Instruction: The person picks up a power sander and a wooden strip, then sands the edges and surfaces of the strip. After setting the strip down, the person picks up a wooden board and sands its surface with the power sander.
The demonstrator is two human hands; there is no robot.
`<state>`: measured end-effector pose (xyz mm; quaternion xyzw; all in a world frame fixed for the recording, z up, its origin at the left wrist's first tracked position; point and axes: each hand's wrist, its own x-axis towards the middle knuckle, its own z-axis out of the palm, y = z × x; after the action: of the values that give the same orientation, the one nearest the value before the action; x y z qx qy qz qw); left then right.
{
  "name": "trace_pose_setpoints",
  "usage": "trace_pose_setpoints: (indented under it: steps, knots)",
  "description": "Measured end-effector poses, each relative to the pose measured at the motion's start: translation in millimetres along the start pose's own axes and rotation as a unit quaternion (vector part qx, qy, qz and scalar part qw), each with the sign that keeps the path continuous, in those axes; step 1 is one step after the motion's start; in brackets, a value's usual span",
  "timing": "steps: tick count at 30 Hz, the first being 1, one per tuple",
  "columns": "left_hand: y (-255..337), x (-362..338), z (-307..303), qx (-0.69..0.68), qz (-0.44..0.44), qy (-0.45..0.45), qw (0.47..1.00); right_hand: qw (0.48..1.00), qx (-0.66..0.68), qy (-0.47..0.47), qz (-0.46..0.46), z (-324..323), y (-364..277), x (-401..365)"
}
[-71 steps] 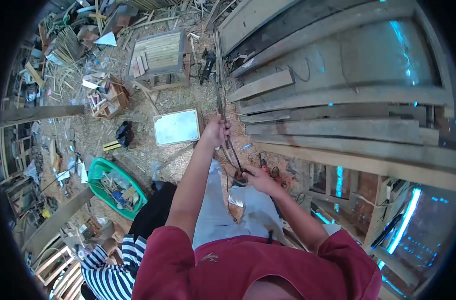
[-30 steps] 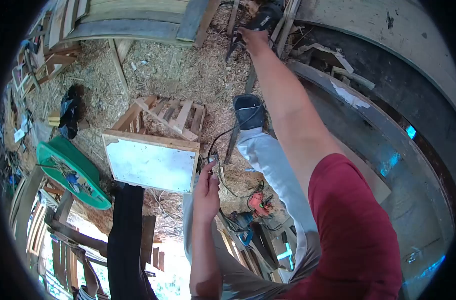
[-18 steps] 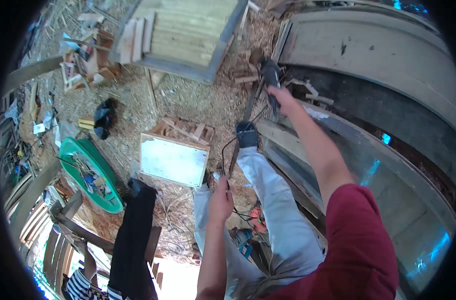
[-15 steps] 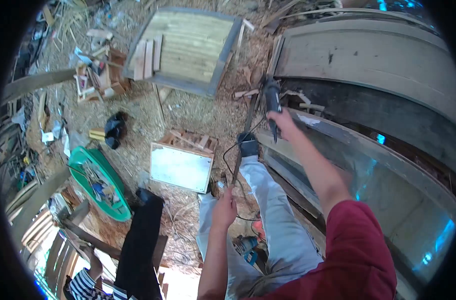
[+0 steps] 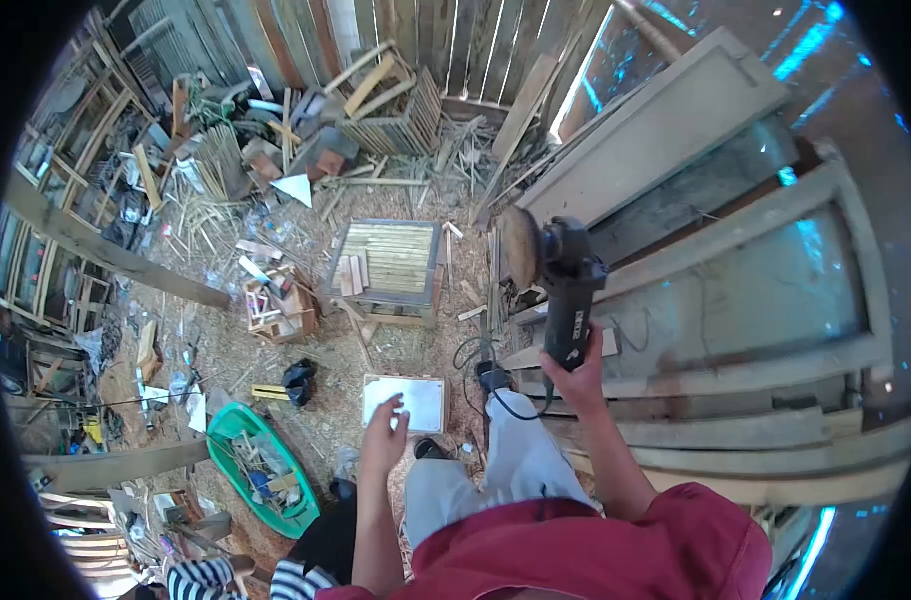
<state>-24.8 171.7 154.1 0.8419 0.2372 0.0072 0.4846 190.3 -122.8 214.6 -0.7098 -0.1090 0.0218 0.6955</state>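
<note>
My right hand (image 5: pixel 581 380) is wrapped round the body of a black angle grinder (image 5: pixel 571 315), raised upright beside the leaning panels. A round, worn brown disc (image 5: pixel 520 248) sits on its head, facing left. The grinder's black cord (image 5: pixel 520 412) loops down near my right leg. My left hand (image 5: pixel 383 440) is held up in front of me, fingers apart and slightly bent, with nothing in it. Beyond that hand, from this angle, is a wooden box with a white top (image 5: pixel 427 402), partly covered by my fingers.
Framed panels (image 5: pixel 715 385) lean along the right. A slatted, grey-framed panel (image 5: pixel 390 245) carries short boards. A green tub (image 5: pixel 215 445) of scraps lies left, near another person's striped sleeve (image 5: pixel 197 578). Wooden posts (image 5: pixel 125 255) cross the left side; scrap wood piles up behind.
The view has tilted up, showing the back wall. My right hand has lifted the grinder from low beside the panels. My left hand, closed round a thin dark strip before, is now empty and raised.
</note>
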Motion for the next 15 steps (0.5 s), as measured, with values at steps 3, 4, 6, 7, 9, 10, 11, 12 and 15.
trace_pose_setpoints:
  steps: [3,4,6,7,9,10,11,12,15]
  knots:
    - [50,-27,-58,-0.064,0.03,0.056,0.996,0.99,0.102,-0.068,0.068,12,-109,-35]
    - [65,-39,-71,-0.089,0.033,0.074,0.993,0.98,0.144,-0.101,0.098,18,-138,-48]
    - [97,-58,-92,-0.153,0.067,0.092,0.982,0.97,0.178,-0.14,0.086,34,-173,-69]
    - [112,-69,-103,-0.185,0.08,0.107,0.974,0.974,0.17,-0.138,0.064,43,-185,-74]
    - [154,-99,-135,-0.14,0.073,0.08,0.984,0.977,0.154,-0.144,0.026,63,-202,-79]
    - [168,-115,-146,-0.119,0.064,0.071,0.988,0.966,0.188,-0.158,0.082,73,-207,-83]
    - [173,-128,-149,-0.1,0.083,0.078,0.988,0.947,0.219,-0.216,0.089,76,-215,-85]
    - [177,-139,-151,-0.081,0.1,0.092,0.987,0.923,0.248,-0.278,0.096,81,-224,-82]
    - [180,-171,-161,-0.058,0.092,0.121,0.987,0.878,0.241,-0.405,0.086,106,-235,-72]
